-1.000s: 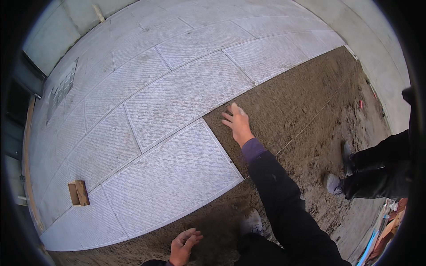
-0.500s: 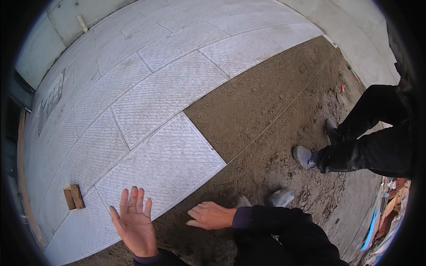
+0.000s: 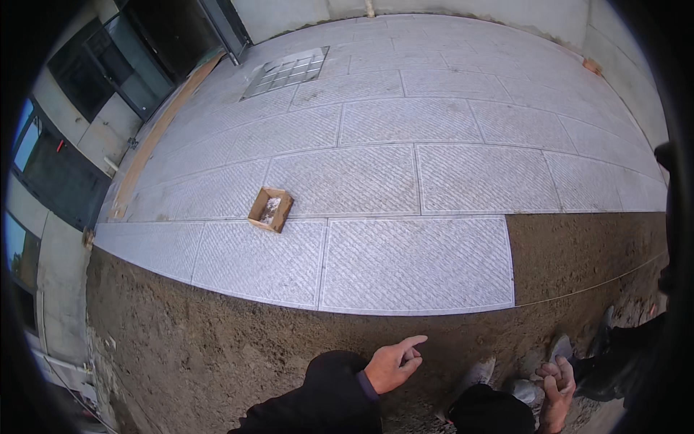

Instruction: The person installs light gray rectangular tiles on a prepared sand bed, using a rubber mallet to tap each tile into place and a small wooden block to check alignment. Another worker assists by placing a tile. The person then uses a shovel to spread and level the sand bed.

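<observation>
My left hand [image 3: 394, 365] is over dark soil [image 3: 195, 340] below the front edge of the pale textured slabs [image 3: 412, 264], index finger stretched out, other fingers bent, holding nothing. My right hand [image 3: 557, 394] is at lower right with fingers curled; whether anything is inside is hidden. Shoes show on the soil between and beside my hands. An open cardboard box [image 3: 264, 223] with pale bits inside sits on the slabs. A taut string [image 3: 578, 290] crosses the soil at the slabs' right.
Another person's dark trouser leg [image 3: 629, 340] is at the right edge. Glazed doors [image 3: 61, 173] and a long wooden board [image 3: 159, 134] line the left side. A metal-framed cover [image 3: 285, 71] is set into the paving. A concrete wall [image 3: 289, 18] bounds the far side.
My view has swung up and left, showing more paving and the doors. My left hand has turned from a spread palm to a pointing shape. My right hand now appears farther right, curled.
</observation>
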The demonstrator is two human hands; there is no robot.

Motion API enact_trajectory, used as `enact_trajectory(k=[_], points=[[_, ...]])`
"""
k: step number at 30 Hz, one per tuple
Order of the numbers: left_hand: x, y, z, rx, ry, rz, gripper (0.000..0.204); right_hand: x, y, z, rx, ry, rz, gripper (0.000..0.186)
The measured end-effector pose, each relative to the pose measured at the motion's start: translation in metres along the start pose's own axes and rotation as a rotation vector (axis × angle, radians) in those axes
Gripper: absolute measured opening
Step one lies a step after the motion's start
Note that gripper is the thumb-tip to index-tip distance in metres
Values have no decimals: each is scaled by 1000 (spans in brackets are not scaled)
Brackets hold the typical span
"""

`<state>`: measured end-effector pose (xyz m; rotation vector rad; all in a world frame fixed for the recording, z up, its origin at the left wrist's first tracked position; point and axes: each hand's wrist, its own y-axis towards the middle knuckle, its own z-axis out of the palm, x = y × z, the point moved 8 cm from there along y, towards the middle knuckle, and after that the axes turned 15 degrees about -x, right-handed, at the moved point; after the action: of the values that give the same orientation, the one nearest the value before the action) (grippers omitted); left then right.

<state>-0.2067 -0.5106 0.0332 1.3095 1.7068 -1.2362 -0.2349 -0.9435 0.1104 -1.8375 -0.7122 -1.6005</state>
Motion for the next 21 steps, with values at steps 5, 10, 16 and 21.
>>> enact_trajectory(k=[5,10,16,21], points=[[18,46,-162,-557,207,395,62,142,-65,47,358,-318,-154,42],[87,155,-340,-886,829,212,64,185,-128,124,771,-523,-471,15],[167,244,-393,-715,948,114,39,169,-129,138,782,-797,-494,16],[157,254,-372,-672,934,168,26,168,-118,115,720,-838,-424,17]])
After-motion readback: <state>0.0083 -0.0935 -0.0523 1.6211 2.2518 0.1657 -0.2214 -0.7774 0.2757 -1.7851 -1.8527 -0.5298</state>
